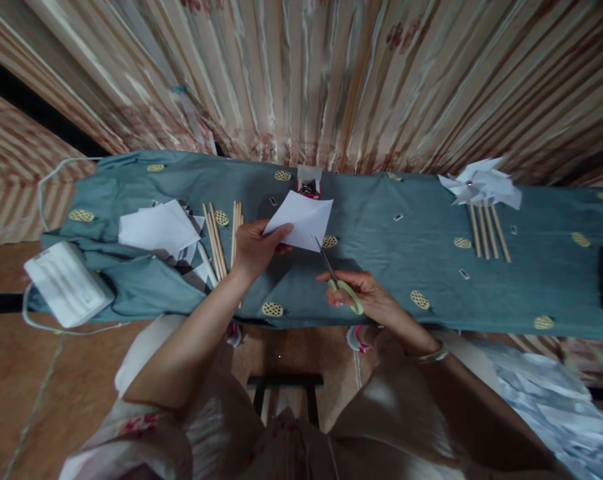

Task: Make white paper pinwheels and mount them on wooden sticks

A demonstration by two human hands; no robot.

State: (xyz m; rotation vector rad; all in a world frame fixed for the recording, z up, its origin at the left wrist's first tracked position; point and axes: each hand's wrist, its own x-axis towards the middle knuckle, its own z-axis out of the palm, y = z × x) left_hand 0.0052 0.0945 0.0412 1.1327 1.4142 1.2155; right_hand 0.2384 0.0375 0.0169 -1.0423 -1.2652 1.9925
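Observation:
A square sheet of white paper (304,217) is pinched at its left corner by my left hand (258,247), thumb on top. My right hand (358,290) has its fingers in the green handles of a pair of scissors (332,272). The scissor blades point up and left and meet the paper's lower right corner; whether they are cutting in, I cannot tell. Behind the paper stands a small open box (309,183) with dark metal bits inside. Just left of my left hand lie wooden sticks (215,240), and more of them (237,223) are partly hidden by that hand.
The narrow table wears a green cloth (396,267) with yellow pineapple prints. Paper sheets (158,230) are piled at the left, near a white packet (68,283) and a white cord. White paper pinwheels (484,183) on sticks lie at the right. A striped curtain (301,80) hangs behind.

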